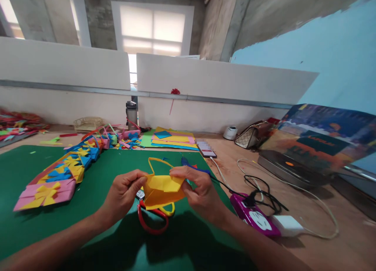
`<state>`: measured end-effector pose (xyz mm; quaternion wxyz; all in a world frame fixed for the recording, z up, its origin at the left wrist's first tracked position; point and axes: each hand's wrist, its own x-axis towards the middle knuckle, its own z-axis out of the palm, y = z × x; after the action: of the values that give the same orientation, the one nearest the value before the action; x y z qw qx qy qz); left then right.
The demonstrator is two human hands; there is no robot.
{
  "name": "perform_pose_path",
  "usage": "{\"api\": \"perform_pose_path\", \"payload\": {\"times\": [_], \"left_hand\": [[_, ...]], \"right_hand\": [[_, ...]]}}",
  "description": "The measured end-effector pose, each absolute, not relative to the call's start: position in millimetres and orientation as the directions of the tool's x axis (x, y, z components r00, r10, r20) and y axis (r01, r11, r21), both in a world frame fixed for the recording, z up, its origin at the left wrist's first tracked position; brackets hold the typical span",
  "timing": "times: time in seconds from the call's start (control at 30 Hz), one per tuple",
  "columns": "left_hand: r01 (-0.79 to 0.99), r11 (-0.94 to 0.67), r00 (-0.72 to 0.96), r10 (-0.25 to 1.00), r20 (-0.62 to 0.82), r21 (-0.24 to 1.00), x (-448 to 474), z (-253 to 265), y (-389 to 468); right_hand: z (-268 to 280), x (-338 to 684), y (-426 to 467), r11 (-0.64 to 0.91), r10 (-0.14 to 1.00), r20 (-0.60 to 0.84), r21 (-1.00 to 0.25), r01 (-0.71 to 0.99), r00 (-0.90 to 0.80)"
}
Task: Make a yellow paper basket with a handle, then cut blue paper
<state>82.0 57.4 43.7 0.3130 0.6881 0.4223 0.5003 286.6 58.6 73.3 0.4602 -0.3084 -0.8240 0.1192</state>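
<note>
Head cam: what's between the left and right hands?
A yellow folded paper piece with a thin yellow loop rising from it. In the head view, the left hand grips one side, the right hand the other.

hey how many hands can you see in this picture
2. The left hand pinches the left side of the yellow paper; the right hand holds its right side. No others show.
</note>
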Motion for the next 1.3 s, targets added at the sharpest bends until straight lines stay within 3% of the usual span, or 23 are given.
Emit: {"api": "perform_pose_path", "payload": {"times": [0.17, 0.33, 0.5, 0.7, 1.0, 1.3], "left_hand": [[0.353, -0.486, 0.108, 0.870, 0.481, 0.800, 79, 44, 61], [0.417, -0.482, 0.070, 0.862, 0.501, 0.770, 75, 45, 67], [0.471, -0.513, 0.098, 0.839, 0.535, 0.718, 77, 41, 64], [0.511, -0.563, 0.167, 0.807, 0.567, 0.650, 82, 37, 56], [0.503, -0.629, 0.199, 0.752, 0.628, 0.593, 82, 37, 57], [0.467, -0.631, 0.203, 0.759, 0.619, 0.620, 80, 38, 58]], "right_hand": [[83, 290, 59, 0.622, 0.771, 0.421, -0.660, 0.421, -0.478], [93, 301, 62, 0.647, 0.685, 0.296, -0.667, 0.368, -0.666], [84, 294, 60, 0.701, 0.712, 0.424, -0.481, 0.527, -0.560], [71, 282, 59, 0.615, 0.758, 0.498, -0.326, 0.718, -0.422], [74, 282, 57, 0.602, 0.776, 0.462, -0.338, 0.724, -0.430], [71, 285, 58, 0.605, 0.776, 0.444, -0.322, 0.729, -0.448]]}}
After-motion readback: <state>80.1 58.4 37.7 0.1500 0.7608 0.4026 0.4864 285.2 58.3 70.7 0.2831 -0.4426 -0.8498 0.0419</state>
